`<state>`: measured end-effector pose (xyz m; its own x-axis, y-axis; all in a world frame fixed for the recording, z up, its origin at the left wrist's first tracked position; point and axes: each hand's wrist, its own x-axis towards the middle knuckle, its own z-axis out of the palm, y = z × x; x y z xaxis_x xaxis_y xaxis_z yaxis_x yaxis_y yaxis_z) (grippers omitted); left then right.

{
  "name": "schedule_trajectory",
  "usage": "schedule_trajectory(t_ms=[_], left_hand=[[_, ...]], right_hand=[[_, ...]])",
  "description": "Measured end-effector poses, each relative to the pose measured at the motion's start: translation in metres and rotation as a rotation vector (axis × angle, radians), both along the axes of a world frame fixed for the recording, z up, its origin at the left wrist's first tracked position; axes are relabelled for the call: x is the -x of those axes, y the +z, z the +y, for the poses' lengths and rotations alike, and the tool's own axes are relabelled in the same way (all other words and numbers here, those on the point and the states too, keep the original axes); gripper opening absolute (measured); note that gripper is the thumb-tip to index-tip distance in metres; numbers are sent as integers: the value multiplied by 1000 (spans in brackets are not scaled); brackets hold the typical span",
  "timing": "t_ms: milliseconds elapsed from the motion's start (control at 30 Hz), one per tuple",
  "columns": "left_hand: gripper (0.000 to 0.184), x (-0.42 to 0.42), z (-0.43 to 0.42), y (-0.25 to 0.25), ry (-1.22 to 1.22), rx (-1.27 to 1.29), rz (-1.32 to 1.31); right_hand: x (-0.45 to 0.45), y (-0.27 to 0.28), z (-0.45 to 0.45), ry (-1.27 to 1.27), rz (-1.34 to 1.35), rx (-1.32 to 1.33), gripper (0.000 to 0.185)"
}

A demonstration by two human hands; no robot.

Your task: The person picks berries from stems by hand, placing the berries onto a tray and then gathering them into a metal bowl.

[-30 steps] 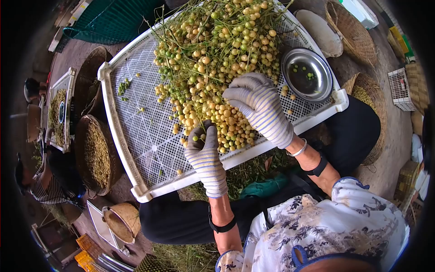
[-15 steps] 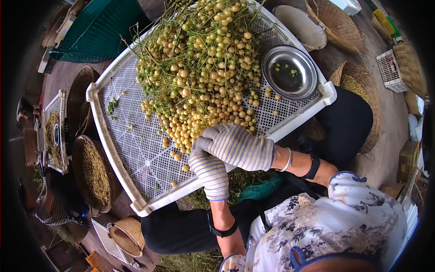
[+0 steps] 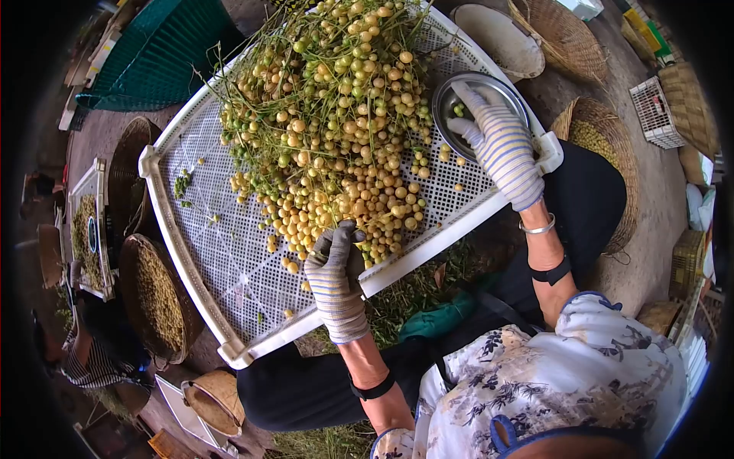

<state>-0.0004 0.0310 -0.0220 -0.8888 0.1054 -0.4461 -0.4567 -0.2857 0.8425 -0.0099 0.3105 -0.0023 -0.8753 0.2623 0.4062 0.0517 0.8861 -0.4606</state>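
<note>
A heap of small round yellow and green fruit on thin stems [image 3: 336,115] lies on a white perforated plastic tray [image 3: 206,252]. At the near edge of the heap, my left hand [image 3: 335,287], in a striped knit glove, has its fingers curled together by the loose fruit. Whatever may be between those fingertips is hidden. My right hand [image 3: 501,145], gloved alike, reaches into a round steel bowl [image 3: 522,115] at the tray's right side. Its thumb and fingers are apart, and a few green fruits [image 3: 459,111] show in the bowl beside them.
Woven baskets of fruit stand on both sides, one at left [image 3: 159,298] and one at right [image 3: 592,138]. A green basket [image 3: 157,53] is at the upper left, a pale bucket [image 3: 501,38] behind the bowl. Another person in a striped top [image 3: 95,367] sits far left.
My right hand has left my left hand and moved up and right into the bowl. My left hand has stayed near the heap's front edge, turning more upright.
</note>
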Motion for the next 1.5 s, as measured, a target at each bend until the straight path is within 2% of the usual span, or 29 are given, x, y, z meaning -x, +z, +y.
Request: schedule_trajectory(t_ms=[33, 100, 167, 233, 300, 367, 400, 500, 533, 633, 667, 700, 767, 867, 900, 967, 1033, 1100, 1133, 1200, 1233, 1300, 1333, 1367, 1433, 1467, 1500], left_hand=[[21, 1, 1, -2, 11, -73, -18], [20, 1, 2, -4, 37, -216, -55], [21, 0, 2, -7, 11, -249, -36], [23, 0, 1, -8, -12, -309, -33], [25, 0, -2, -9, -22, -394, -46], [26, -1, -6, -10, -18, -486, -52], [27, -1, -7, -10, -15, -534, -55], [26, 0, -9, -13, -2, -530, -72], [26, -2, -8, -11, 4, -491, -61], [29, -8, 0, -1, -31, -37, 28], [33, -10, -4, -6, -80, 136, 48], [36, -14, -3, -11, -49, 498, 70], [31, -16, -5, -16, -157, 1079, 470], [30, -17, -13, -44, -135, 900, 260], [28, -16, -16, -50, -65, 945, 340], [25, -13, -24, -64, 81, 1035, 497], [27, -10, -38, -70, 102, 716, 392], [32, -10, -29, -11, 82, 246, -14], [38, -13, -29, -7, 82, 26, 1], [41, -12, -23, 4, 68, -68, -29], [42, -13, -19, 7, 60, -114, -47], [42, -18, -7, 7, 150, -3, 27], [42, -20, -9, 3, 97, 68, 75], [42, -21, -9, 1, 42, 138, 124], [45, -25, 3, 4, 112, 187, 134], [46, -25, 8, 5, 147, 211, 140], [49, -25, 10, 3, 117, 378, 238]], right_hand=[[0, -3, 9, 9, 22, -74, 29], [-5, -4, 1, 164, -43, 139, 27], [-10, -11, -30, 323, -121, 439, 27], [-14, -31, -60, 608, -267, 1108, 34], [-12, -30, -75, 686, -529, 1338, 44], [-13, -34, -82, 740, -630, 1432, 50], [-16, -32, -89, 708, -653, 1599, 47], [-19, -49, -95, 728, -626, 1747, 42], [-18, -57, -99, 667, -579, 1850, 38], [-13, -36, -95, 542, -526, 1616, 34], [-10, -34, -93, 497, -525, 1292, 28], [-9, -34, -94, 519, -412, 1080, 27], [-10, -31, -95, 541, -184, 653, 25], [-7, -16, -97, 524, -448, 714, 28], [-7, -13, -97, 517, -536, 731, 30], [-6, -13, -78, 755, -573, 1243, 49], [-8, -11, -64, 884, -475, 1577, 54], [-9, -12, -61, 715, -573, 1520, 50], [-10, -18, -67, 652, -611, 1510, 49], [-12, -27, -84, 583, -655, 1474, 43], [-15, -30, -95, 580, -644, 1463, 33], [-13, -25, -106, 654, -720, 1332, 29], [-15, -18, -113, 617, -700, 1216, 25], [-13, -24, -130, 698, -283, 1087, 22], [-21, -18, -136, 591, -362, 860, 20], [-22, -16, -140, 566, -268, 648, 23], [-20, -18, -144, 566, -266, 472, 27]])
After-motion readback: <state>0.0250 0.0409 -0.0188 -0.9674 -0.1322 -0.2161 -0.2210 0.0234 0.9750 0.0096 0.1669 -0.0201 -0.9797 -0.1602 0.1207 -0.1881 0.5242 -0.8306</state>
